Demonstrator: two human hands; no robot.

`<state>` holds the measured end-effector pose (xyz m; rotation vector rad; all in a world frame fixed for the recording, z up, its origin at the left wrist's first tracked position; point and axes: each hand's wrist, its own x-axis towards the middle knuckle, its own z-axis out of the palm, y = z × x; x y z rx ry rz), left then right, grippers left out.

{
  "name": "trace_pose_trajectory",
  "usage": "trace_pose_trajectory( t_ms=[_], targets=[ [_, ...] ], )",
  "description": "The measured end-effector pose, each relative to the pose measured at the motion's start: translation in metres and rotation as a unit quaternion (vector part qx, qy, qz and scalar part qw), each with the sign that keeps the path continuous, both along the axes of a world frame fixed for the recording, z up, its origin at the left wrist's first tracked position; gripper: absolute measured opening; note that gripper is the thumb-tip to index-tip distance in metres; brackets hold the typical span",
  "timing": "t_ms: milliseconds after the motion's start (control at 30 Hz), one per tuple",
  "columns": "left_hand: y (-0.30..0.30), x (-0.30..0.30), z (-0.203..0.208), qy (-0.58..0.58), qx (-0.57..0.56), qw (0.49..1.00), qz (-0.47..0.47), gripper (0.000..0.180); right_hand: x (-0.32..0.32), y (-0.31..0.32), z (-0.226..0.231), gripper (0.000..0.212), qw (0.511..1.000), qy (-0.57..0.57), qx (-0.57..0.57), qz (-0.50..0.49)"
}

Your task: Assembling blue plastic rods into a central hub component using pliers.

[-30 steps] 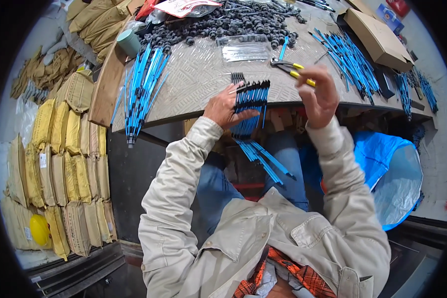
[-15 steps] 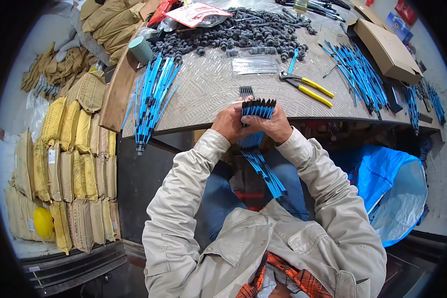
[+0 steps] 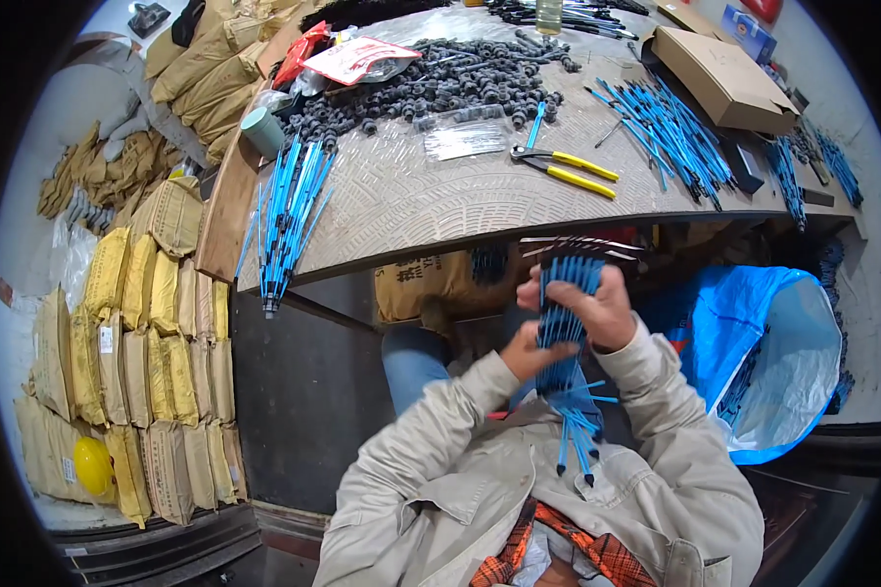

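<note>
Below the table's front edge I hold a bundle of thin blue tubes with black ends (image 3: 561,338). My right hand (image 3: 605,308) is closed around its upper part, thumb across the front. Lower down, my left hand (image 3: 533,354) grips the same bundle from the left side. The bundle stands nearly upright over my lap. Several tubes fan out loosely at its lower end, and dark thin ends blur above my right hand. Some of my fingers are hidden behind the tubes.
On the table (image 3: 392,210) lie yellow-handled pliers (image 3: 568,172), a heap of dark fittings (image 3: 460,83), thin pins in clear plastic (image 3: 465,135), and blue tube bundles at left (image 3: 289,220) and right (image 3: 666,137). A blue sack (image 3: 764,352) stands open at right. Stacked bags (image 3: 157,362) line the left.
Both hands have moved with the bundle from the table edge down and to the right. My left hand has slid below the right one. The view has shifted rightward.
</note>
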<state>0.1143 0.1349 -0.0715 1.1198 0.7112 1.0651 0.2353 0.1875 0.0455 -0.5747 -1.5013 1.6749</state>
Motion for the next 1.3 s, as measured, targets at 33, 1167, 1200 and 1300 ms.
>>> trace_pose_trajectory(
  t_ms=[33,1167,1200,1300],
  targets=[
    [-0.011,0.009,-0.020,0.017,-0.064,0.998,0.015,0.025,0.002,0.002,-0.025,0.025,0.997,0.003,-0.075,0.000],
    [0.029,-0.099,0.065,-0.127,-0.155,0.964,0.175,0.036,-0.002,-0.014,-0.056,0.017,0.986,-0.064,-0.150,0.033],
    [0.018,-0.092,0.057,-0.195,-0.185,0.943,0.194,0.034,-0.002,-0.015,-0.057,0.015,0.987,-0.034,-0.151,0.031],
    [0.001,-0.075,0.054,-0.257,-0.208,0.919,0.213,0.032,-0.002,-0.022,-0.059,0.013,0.990,0.000,-0.140,0.028]
  ],
)
